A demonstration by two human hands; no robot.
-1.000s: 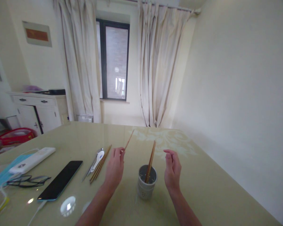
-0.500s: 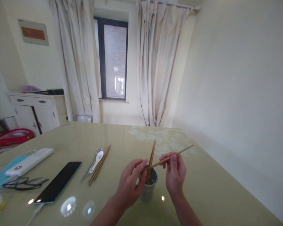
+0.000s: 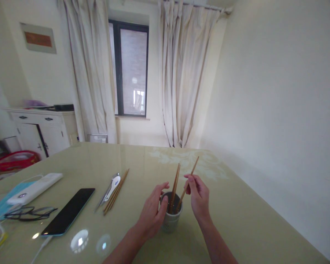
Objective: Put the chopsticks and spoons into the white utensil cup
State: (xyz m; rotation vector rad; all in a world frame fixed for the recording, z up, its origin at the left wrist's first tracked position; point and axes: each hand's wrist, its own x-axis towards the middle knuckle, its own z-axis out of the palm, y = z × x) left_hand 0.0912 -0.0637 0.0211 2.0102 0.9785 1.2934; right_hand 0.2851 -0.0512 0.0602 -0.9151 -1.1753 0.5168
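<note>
A grey utensil cup (image 3: 171,223) stands upright on the table, with wooden chopsticks (image 3: 175,185) leaning in it. My left hand (image 3: 153,209) is wrapped round the cup's left side, its thumb at the front by the rim and a finger reaching past the back. Pinched between the thumb and fingers of my right hand (image 3: 199,193) is a wooden chopstick (image 3: 193,169), tilted, its lower end inside the cup. Left of the cup lie several more chopsticks (image 3: 117,192), a white spoon (image 3: 112,189) and a metal utensil (image 3: 103,198) partly hidden beside it.
On the table's left side are a black phone (image 3: 69,211) with a cable, eyeglasses (image 3: 30,213), a white power strip or bank (image 3: 34,189) and a blue mask (image 3: 0,205). The glossy table (image 3: 236,227) meets the wall on the right.
My right hand has swung the chopstick from nearly level to steep, and its lower end is now in the cup. My left hand has let go of the chopstick and closed round the cup.
</note>
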